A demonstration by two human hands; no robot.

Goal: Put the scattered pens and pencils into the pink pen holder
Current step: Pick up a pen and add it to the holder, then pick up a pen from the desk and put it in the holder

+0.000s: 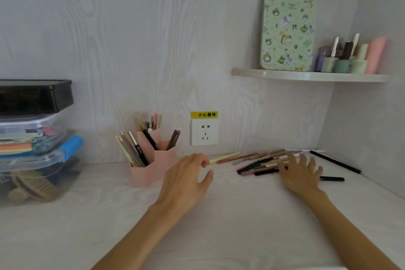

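Observation:
The pink pen holder (151, 171) stands on the white desk against the wall, with several pens and pencils upright or leaning in its compartments. A scattered pile of pens and pencils (258, 161) lies to its right, along the wall. My left hand (186, 178) hovers just right of the holder, fingers curled loosely and apart, its fingertips near the end of a pale yellow pencil (224, 157); I cannot tell if it touches it. My right hand (299, 172) lies spread over the right end of the pile, fingers apart. Two black pens (335, 162) lie further right.
A stack of clear plastic boxes (32, 144) with a black box on top stands at the left. A wall socket (205, 135) is behind the pile. A shelf (306, 75) at upper right holds a green patterned tin and small bottles. A side wall closes the right.

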